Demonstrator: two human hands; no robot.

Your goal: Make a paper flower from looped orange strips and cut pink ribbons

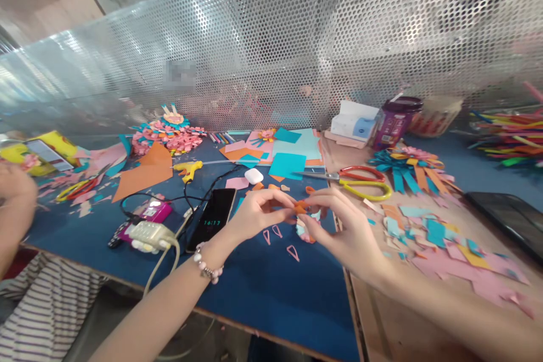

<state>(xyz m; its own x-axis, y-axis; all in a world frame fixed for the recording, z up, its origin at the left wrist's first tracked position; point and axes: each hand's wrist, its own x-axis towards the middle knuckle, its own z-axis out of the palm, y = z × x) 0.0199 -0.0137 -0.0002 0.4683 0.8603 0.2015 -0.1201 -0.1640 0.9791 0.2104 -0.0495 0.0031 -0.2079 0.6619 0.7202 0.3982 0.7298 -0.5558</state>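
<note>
Between the fingertips of both hands is a small orange paper piece, partly covered by the fingers. My left hand, with a beaded bracelet on its wrist, pinches it from the left. From the other side my right hand grips it with thumb and fingers. Just under the right fingers lies a pale blue and pink paper piece, partly hidden. Three pink paper loops, among them a pink loop, rest on the blue table below. Scissors with red and yellow handles lie beyond the right hand.
A phone lies left of my hands, near a yellow glue gun, cables and a power strip. Paper scraps cover the right side. A purple cup stands behind. Another person's hand is at far left.
</note>
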